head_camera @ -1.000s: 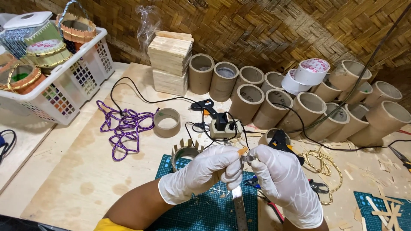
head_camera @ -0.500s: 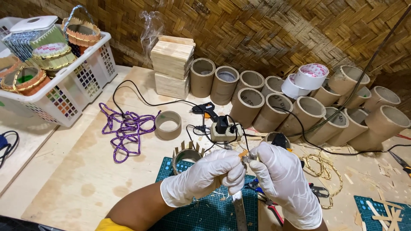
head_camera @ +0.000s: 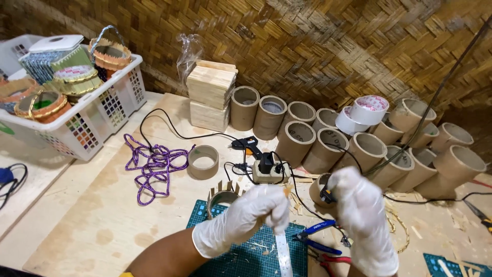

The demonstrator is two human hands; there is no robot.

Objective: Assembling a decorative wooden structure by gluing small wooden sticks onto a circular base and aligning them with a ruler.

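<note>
The left hand [head_camera: 245,218], in a white glove, is closed in a fist around a small piece I cannot make out, held above the green cutting mat [head_camera: 241,256] at the near edge of the worktop [head_camera: 92,215]. The right hand [head_camera: 361,215], also gloved, is closed around the dark grip of what looks like a glue gun, raised just right of the left hand and apart from it.

A metal ruler [head_camera: 282,254] lies on the mat below the left fist, with blue-handled pliers [head_camera: 315,241] just to its right. Beyond the mat stands a cardboard ring set with wooden sticks [head_camera: 221,195], apparently the piece being built. This looks like a gluing step; the next move seems to call for bringing nozzle and held piece together steadily.

Farther off lie a power strip [head_camera: 266,174], purple cord [head_camera: 154,164] and cardboard tubes [head_camera: 359,143].
</note>
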